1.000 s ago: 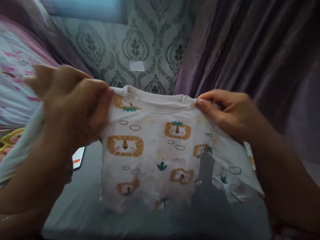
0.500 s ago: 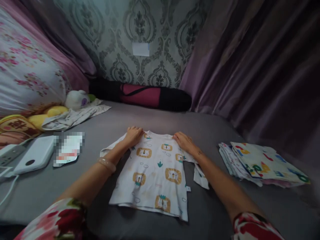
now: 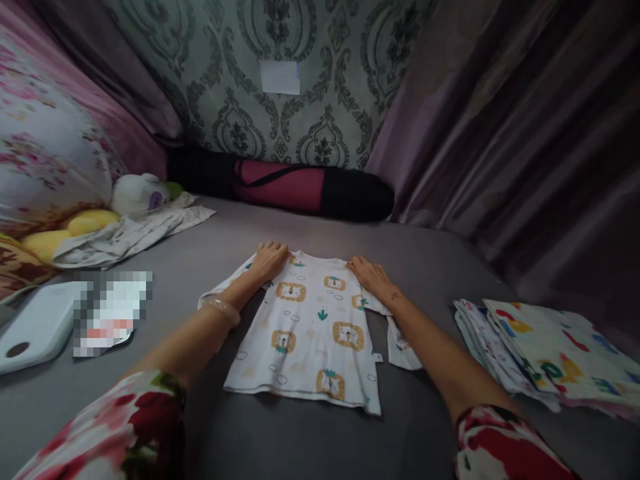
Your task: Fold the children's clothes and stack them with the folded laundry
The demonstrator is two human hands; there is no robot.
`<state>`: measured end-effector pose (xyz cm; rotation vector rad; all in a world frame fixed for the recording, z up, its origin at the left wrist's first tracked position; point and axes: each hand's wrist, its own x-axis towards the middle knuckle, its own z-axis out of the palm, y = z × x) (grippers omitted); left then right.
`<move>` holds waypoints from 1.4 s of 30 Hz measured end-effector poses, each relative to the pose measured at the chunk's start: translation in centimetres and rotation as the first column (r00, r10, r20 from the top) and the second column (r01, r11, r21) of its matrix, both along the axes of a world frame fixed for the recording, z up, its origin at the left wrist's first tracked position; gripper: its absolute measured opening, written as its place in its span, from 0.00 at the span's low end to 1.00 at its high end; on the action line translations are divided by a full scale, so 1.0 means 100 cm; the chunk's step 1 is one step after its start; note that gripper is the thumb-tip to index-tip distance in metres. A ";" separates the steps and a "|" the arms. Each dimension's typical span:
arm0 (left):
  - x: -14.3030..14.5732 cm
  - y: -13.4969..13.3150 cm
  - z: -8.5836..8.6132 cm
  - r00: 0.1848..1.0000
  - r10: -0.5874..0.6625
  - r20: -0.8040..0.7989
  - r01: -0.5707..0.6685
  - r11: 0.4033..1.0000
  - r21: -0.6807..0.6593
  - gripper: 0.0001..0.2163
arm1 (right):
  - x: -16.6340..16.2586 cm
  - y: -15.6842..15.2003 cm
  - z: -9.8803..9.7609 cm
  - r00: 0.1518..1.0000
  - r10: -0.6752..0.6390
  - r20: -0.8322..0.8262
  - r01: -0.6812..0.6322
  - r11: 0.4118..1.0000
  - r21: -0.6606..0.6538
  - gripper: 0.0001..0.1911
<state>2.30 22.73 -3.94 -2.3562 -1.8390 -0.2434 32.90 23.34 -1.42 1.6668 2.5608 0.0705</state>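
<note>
A small white shirt with a lion print [image 3: 310, 333] lies spread flat on the grey bed surface [image 3: 410, 260], neck away from me. My left hand [image 3: 269, 259] lies flat on its left shoulder, fingers stretched out. Over on the shirt's right shoulder my right hand [image 3: 370, 275] presses down, also flat with fingers extended. Neither hand holds anything. A pale bangle circles my left wrist.
A stack of folded printed clothes [image 3: 545, 347] sits at the right. A dark red and black roll [image 3: 305, 190] lies along the wall. At the left are a white device [image 3: 35, 327], a phone [image 3: 110, 313], plush toys [image 3: 135, 195], crumpled cloth and a floral pillow.
The shirt, held up by both hands a second ago, now lies flat on the bed. My hands let go of the collar and rest flat on its shoulders.
</note>
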 end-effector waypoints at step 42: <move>0.046 0.053 0.021 1.000 -0.014 0.024 0.013 0.999 0.039 0.14 | 0.049 0.025 0.018 0.706 -0.358 -0.611 0.323 0.931 -0.172 0.19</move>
